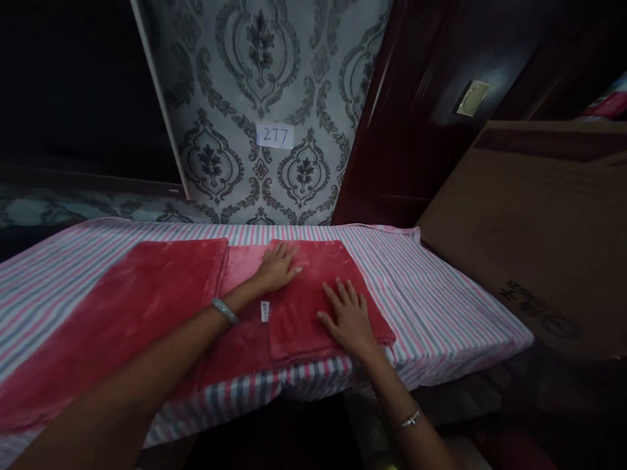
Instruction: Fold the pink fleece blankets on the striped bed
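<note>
Evidently, in the head view, both hands lie flat with fingers loosely spread, pressing on a red plush cloth [306,326] and gripping nothing. The left hand [277,269] rests on the far inner edge of a folded, roughly rectangular panel; the right hand [350,321], nearer the body, lies towards its outer side. The pile looks soft and mottled, and a paler pink strip shows just left of the left hand, with a small white label [265,311] below it. More red cloth spreads left beneath the left forearm. Under everything runs a striped tablecloth [406,294], rumpled along its edge. Beyond the hands stands damask-patterned wallpaper [304,173] bearing a card [275,136] marked 277; right of the right hand, a brown cardboard box [519,241].
</note>
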Demonstrator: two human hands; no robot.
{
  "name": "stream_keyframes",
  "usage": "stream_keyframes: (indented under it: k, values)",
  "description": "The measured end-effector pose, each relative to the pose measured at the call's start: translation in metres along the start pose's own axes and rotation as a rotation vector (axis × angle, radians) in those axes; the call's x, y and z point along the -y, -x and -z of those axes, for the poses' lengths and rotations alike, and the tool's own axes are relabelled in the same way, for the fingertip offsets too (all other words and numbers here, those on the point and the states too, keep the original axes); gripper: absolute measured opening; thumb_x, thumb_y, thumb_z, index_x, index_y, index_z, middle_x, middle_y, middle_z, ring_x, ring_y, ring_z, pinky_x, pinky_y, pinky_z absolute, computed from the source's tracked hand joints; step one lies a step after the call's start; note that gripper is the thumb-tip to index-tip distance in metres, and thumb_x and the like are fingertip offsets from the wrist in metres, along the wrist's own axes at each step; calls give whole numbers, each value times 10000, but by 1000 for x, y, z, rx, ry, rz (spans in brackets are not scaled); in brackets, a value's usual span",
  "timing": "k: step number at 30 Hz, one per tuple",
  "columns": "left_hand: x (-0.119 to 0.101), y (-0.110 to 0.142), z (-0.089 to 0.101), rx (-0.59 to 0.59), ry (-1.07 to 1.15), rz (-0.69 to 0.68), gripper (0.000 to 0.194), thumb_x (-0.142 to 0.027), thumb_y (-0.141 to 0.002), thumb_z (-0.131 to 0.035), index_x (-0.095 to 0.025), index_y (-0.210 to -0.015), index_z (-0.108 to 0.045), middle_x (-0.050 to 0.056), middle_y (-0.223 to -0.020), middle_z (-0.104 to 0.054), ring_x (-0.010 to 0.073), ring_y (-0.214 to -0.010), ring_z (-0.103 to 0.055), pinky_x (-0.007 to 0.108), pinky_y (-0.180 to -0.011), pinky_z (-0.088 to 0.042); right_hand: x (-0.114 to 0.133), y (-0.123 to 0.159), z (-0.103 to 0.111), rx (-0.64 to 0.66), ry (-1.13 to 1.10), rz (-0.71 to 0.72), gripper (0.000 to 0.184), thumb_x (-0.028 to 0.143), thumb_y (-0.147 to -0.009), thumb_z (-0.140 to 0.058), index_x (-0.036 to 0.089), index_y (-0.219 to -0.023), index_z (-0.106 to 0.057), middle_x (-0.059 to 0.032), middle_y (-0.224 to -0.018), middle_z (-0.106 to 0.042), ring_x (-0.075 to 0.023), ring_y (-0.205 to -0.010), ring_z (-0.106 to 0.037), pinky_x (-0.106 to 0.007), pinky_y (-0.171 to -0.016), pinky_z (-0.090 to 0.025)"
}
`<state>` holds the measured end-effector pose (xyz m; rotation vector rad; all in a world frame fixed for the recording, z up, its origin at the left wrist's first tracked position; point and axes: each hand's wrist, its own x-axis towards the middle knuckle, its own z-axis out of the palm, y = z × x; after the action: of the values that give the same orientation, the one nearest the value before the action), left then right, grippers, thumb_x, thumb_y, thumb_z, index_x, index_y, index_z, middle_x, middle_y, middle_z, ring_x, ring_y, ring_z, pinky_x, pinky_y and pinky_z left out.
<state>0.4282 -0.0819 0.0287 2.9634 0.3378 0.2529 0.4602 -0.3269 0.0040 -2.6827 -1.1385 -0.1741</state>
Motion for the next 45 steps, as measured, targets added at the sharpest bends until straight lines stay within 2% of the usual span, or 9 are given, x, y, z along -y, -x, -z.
stream_keyframes:
  k: [7, 16, 19, 24, 28, 32, 36, 41, 45]
  values:
    - [10, -12, -37, 22, -59, 110, 706, -595, -975, -374, -233, -1579, -320, 156, -1661, -239, 369, -1548, -117, 627, -1199, -146, -4, 8, -21, 33, 39, 10, 635, 552, -980, -481, 310, -1558, -378, -58, -1654, -266, -332, -1523, -194, -584, -1196, -187]
    - [6, -5, -30, 36, -11, 102, 725, -611, -972, -365, -218, -1579, -315, 156, -1663, -230, 371, -1546, -120, 604, -1218, -110, -4, 6, -18, 53, 44, -7, 630, 524, -983, -495, 292, -1558, -383, -85, -1649, -274, -349, -1517, -209, -598, -1189, -193]
    - [5, -3, -29, 38, 7, 107, 717, -605, -974, -358, -222, -1579, -312, 151, -1669, -214, 370, -1548, -106, 609, -1218, -103, 11, 12, -12, 68, -8, 35, 607, 481, -994, -487, 279, -1558, -384, -105, -1639, -295, -350, -1514, -222, -610, -1178, -222]
    - [5, -3, -28, 60, 55, 103, 747, -617, -963, -365, -203, -1582, -304, 167, -1674, -177, 377, -1550, -80, 619, -1216, -93, 55, 39, -21, 89, -149, 366, 631, 483, -968, -547, 403, -1557, -336, -26, -1650, -271, -340, -1520, -208, -653, -1179, -194]
    - [10, -6, -23, 107, 118, 96, 760, -645, -948, -373, -216, -1573, -328, 161, -1674, -172, 381, -1549, -85, 639, -1204, -124, 69, 53, -32, 90, -138, 375, 646, 476, -945, -587, 405, -1546, -360, -33, -1635, -301, -362, -1514, -219, -691, -1176, -132]
    - [27, 1, -8, 145, 186, 43, 647, -591, -968, -382, -262, -1523, -430, 77, -1627, -345, 267, -1524, -261, 463, -1232, -224, 66, 51, -34, 90, -99, 397, 665, 427, -931, -602, 388, -1549, -361, -45, -1637, -289, -369, -1514, -215, -703, -1164, -154]
    - [63, 33, 21, 104, 185, 70, 612, -553, -989, -385, -243, -1513, -448, 51, -1606, -390, 186, -1492, -336, 297, -1217, -250, 64, 50, -38, 58, -86, 410, 654, 428, -935, -587, 379, -1548, -366, -55, -1633, -303, -370, -1509, -229, -708, -1156, -163]
    - [113, 83, 46, -3, 45, 346, 676, -532, -1003, -314, -147, -1558, -340, 185, -1646, -255, 319, -1539, -195, 543, -1225, -187, 62, 52, -47, 3, -101, 430, 654, 444, -936, -582, 380, -1549, -362, -53, -1631, -317, -368, -1508, -230, -706, -1153, -170]
    - [121, 101, 30, -7, -40, 484, 708, -553, -962, -404, -188, -1565, -338, 210, -1642, -255, 411, -1528, -169, 689, -1169, -160, 61, 52, -50, -16, -101, 432, 652, 445, -929, -597, 387, -1541, -377, -54, -1622, -341, -366, -1504, -244, -697, -1158, -176]
